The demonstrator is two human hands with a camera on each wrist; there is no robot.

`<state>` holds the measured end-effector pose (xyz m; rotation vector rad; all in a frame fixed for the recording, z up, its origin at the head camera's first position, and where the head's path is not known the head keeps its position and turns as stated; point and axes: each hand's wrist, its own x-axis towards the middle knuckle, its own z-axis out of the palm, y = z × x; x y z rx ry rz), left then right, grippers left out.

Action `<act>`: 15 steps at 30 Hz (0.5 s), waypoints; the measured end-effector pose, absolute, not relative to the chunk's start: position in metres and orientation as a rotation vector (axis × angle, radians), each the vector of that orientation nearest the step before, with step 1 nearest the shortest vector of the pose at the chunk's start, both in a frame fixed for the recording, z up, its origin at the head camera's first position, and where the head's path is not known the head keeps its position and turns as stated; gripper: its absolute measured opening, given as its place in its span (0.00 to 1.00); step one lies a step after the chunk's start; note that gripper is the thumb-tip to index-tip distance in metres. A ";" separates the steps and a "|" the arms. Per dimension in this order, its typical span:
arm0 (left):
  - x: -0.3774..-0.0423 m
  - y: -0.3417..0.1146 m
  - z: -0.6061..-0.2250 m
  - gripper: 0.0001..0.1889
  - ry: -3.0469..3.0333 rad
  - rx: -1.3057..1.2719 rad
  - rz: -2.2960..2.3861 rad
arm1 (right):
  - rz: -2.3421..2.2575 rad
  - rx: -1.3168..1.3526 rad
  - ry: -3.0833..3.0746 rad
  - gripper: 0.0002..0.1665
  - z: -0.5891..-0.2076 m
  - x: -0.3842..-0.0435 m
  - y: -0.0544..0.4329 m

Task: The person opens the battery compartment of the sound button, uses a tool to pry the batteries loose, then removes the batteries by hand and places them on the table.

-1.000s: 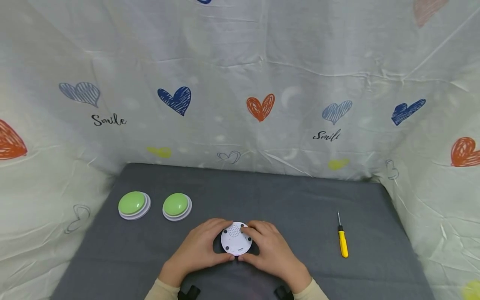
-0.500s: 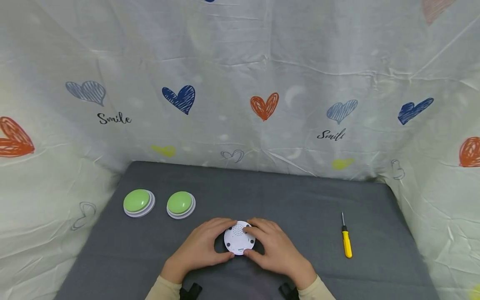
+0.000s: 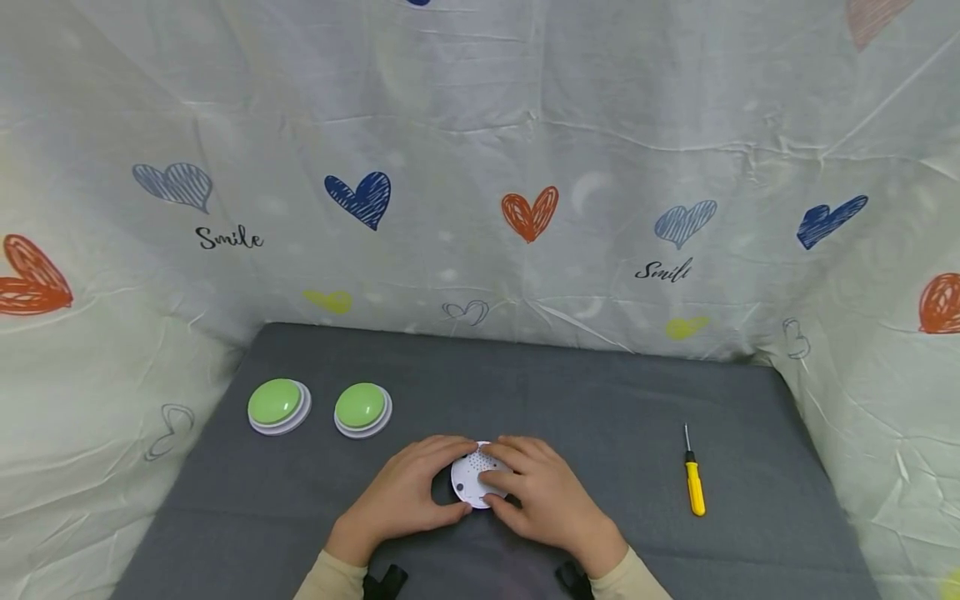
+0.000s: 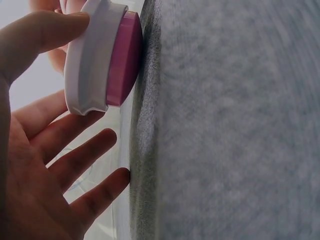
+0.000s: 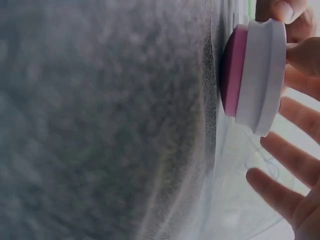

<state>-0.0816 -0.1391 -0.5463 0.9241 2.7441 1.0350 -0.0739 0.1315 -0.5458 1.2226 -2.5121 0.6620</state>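
Observation:
A round push button (image 3: 465, 479) is held upside down at the front middle, its white underside with small holes and dark round spots facing up. Its pink dome (image 4: 125, 60) points down at the cloth in the left wrist view. My left hand (image 3: 401, 492) holds the left rim between thumb and fingers. From the right, my right hand (image 3: 551, 500) grips it, with thumb and fingertips over the underside, covering part of it. The white base (image 5: 262, 75) shows side-on in the right wrist view, the lower fingers of that hand spread apart.
Two green-domed push buttons (image 3: 275, 402) (image 3: 360, 406) stand at the back left of the grey cloth-covered table (image 3: 570, 392). A yellow-handled screwdriver (image 3: 695, 487) lies on the right, tip away. A white curtain (image 3: 450, 125) with printed hearts hangs behind and at both sides.
My right fingers have shifted further over the underside, covering more of it. The head view has swung slightly, so everything sits a little further right. The left hand keeps its hold.

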 end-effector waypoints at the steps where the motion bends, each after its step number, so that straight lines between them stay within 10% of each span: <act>1: -0.082 -0.139 -0.546 0.39 2.742 0.919 1.034 | 0.649 1.235 -2.499 0.13 -0.545 -0.074 0.131; 15: -0.082 -0.138 -0.548 0.39 2.770 0.899 1.029 | 0.480 1.270 -2.447 0.08 -0.540 -0.073 0.130</act>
